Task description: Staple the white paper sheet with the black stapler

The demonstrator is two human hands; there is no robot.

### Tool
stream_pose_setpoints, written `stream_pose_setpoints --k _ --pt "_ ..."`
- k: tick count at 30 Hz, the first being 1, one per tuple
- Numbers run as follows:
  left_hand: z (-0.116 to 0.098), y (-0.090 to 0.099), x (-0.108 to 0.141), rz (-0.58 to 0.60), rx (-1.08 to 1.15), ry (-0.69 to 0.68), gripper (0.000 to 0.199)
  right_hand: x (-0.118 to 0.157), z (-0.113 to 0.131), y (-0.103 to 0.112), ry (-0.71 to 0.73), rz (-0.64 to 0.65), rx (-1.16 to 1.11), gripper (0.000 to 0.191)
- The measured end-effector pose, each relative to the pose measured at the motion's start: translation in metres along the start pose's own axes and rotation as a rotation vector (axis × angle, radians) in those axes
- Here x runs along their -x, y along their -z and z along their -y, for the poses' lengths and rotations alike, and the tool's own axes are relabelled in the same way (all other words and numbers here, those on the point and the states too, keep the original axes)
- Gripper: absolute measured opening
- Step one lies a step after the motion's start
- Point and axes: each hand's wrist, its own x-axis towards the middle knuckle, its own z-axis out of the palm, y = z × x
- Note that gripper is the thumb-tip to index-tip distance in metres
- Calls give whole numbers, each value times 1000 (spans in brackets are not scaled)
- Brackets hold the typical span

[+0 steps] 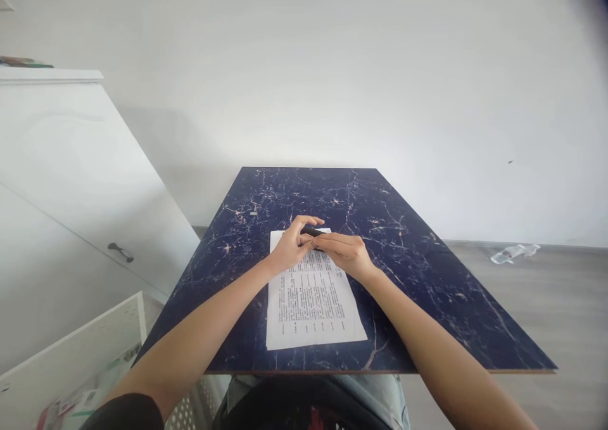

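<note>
A sheet or thin stack of printed paper (311, 303) lies on the dark blue marbled table (408, 271), its near edge slightly slanted. Over the paper's far end my two hands meet around a small, dark, elongated object (312, 232), mostly covered by fingers, so its kind is unclear. My left hand (292, 246) curls around it from the left, thumb and fingers bent. From the right, the fingers of my right hand (346, 251) lie close together against its near side. The fingertips of both hands touch or nearly touch.
To the left stands a white cabinet (71, 164) with a dark handle (120, 251). Below it a white open drawer or bin (95, 335) holds assorted packages. A clear plastic item (514, 253) lies on the floor at right, by the white wall (332, 69).
</note>
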Motion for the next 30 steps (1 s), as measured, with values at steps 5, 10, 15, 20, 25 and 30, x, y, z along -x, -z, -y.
stream_pose_setpoints --k 5,10,15,20,25,30 --pt "4 60 -2 -121 -533 -15 20 2 -31 32 -467 -283 123 21" --pt "39 150 13 -408 -1117 237 26 35 -129 85 -869 -432 217 44" --pt "76 173 22 -301 -1153 497 45 77 -192 103 -1033 -410 238 42" --pt "79 171 23 -268 -1168 467 36 85 -201 102 -1050 -314 307 38" --pt "67 167 23 -380 -1155 485 19 78 -184 103 -1012 -352 471 47" --pt "65 136 12 -613 -643 380 8 63 -157 92 -818 -255 493 31"
